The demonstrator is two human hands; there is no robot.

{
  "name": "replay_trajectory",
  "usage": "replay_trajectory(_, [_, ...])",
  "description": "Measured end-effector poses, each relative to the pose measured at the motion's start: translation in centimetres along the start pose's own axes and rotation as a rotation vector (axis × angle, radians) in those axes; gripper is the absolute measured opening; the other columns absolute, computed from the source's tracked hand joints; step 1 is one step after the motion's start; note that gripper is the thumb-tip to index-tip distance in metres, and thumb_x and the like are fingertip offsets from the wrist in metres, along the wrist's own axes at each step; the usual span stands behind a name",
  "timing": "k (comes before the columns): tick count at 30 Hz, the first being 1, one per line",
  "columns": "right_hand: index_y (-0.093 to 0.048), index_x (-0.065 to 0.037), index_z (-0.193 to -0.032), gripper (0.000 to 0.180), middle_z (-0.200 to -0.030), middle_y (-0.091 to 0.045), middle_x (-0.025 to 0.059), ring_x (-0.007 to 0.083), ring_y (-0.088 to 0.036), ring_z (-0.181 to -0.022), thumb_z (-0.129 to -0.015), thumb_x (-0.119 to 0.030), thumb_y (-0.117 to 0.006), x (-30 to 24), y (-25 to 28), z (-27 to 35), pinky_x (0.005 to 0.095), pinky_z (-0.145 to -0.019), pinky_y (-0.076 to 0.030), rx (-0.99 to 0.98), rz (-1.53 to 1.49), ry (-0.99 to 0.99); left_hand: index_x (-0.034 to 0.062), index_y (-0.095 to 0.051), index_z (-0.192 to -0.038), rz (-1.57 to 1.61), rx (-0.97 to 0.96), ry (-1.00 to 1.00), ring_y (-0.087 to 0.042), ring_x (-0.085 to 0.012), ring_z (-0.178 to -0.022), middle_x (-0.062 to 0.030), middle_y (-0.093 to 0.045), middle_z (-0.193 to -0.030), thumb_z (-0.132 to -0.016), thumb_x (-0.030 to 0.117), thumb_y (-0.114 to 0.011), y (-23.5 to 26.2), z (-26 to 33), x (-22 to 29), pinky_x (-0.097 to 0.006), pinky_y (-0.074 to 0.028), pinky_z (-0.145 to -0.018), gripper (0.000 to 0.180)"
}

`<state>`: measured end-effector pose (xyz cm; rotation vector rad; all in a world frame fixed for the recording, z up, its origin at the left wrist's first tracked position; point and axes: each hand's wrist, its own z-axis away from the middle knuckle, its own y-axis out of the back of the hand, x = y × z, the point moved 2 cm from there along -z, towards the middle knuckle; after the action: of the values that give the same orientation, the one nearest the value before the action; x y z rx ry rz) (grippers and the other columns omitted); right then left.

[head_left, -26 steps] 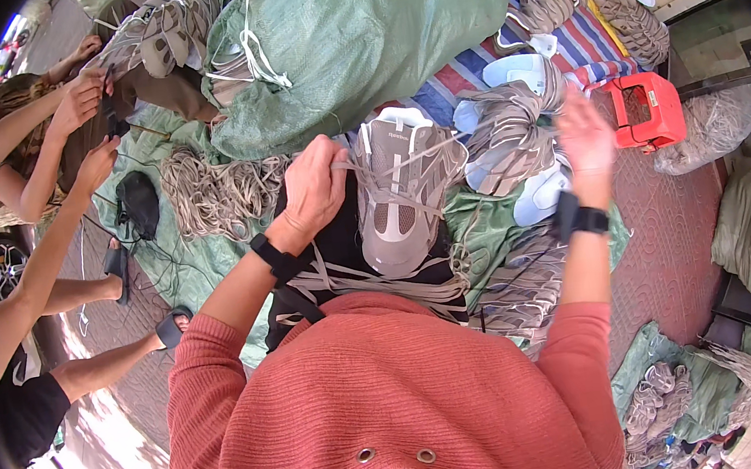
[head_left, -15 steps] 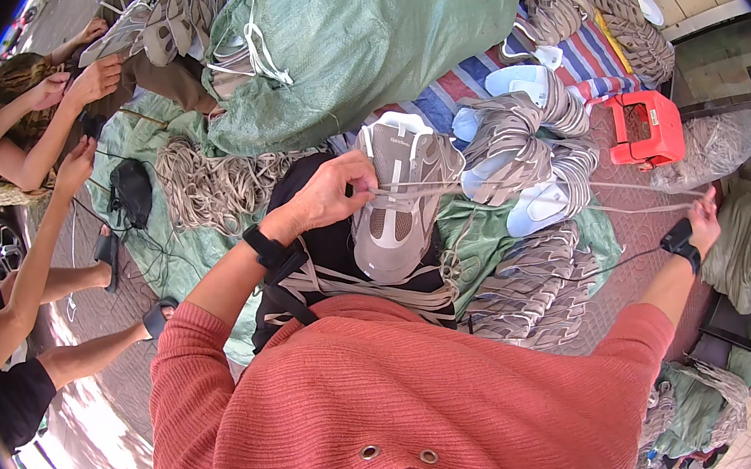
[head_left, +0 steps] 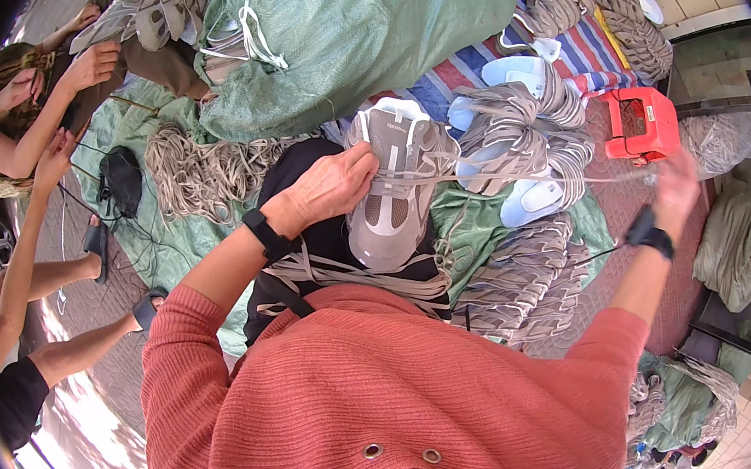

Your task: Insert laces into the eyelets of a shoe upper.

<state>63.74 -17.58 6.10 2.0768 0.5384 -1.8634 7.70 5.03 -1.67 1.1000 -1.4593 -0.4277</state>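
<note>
A grey-and-white sneaker upper (head_left: 391,230) rests on my lap, its toe toward me. My left hand (head_left: 339,183) is closed at its left side, fingertips pinching a pale shoelace at the eyelets. From there the shoelace (head_left: 605,179) stretches far to the right into my right hand (head_left: 674,188). That hand is smeared by motion, but the lace runs taut into its fingers. Several loose laces (head_left: 354,288) lie across my dark lap. Just right of the upper, stacked shoe uppers (head_left: 502,141) with light blue linings lie in a heap.
A big green woven sack (head_left: 362,32) lies ahead. A tangle of laces (head_left: 188,172) sits on a green sheet at left. More nested uppers (head_left: 525,287) lie nearer on the right. Beyond stands a red plastic stool (head_left: 641,125). Co-workers' hands (head_left: 92,65) and legs are at left.
My right hand has come up and a little inward, and the lace strands have drawn together into a near-straight line. My left fingers have closed down nearer the upper's eyelets.
</note>
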Motion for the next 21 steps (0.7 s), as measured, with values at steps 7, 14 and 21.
replay_trajectory(7, [-0.064, -0.006, -0.103, 0.027, -0.092, -0.067, 0.0070, 0.0212, -0.062, -0.076, -0.090, -0.029, -0.057, 3.6, -30.2, 23.9, 0.0342, -0.065, -0.046, -1.111, 0.412, 0.205, 0.0023, -0.047, -0.092, 0.022, 0.104, 0.017, -0.058, -0.0308, -0.074, -0.0130, -0.047, -0.087, -0.079, 0.004, -0.056, -0.3, 0.7, -0.5, -0.038, -0.051, -0.063, 0.016])
replay_trajectory(14, [-0.056, -0.006, -0.088, 0.019, -0.079, -0.061, 0.0148, 0.0354, -0.059, -0.078, -0.081, -0.023, -0.062, 2.5, -32.2, 26.2, 0.0456, -0.065, -0.045, -1.281, 0.823, 0.535, 0.0024, -0.052, -0.097, -0.019, 0.000, -0.129, -0.056, -0.0294, -0.087, -0.0118, -0.050, -0.093, -0.073, 0.008, -0.055, 0.7, 0.7, -1.0, -0.036, -0.051, -0.071, 0.025])
replay_trajectory(21, [-0.060, -0.002, -0.082, 0.016, -0.071, -0.059, 0.0113, 0.0261, -0.058, -0.065, -0.077, -0.016, -0.065, 3.2, -31.8, 26.4, 0.0372, -0.059, -0.044, -1.416, 0.719, 0.251, 0.0043, -0.049, -0.093, -0.137, 0.130, -0.243, -0.056, -0.0256, -0.082, -0.0092, -0.048, -0.087, -0.073, 0.012, -0.054, -0.7, 1.0, 0.5, -0.035, -0.050, -0.068, 0.022])
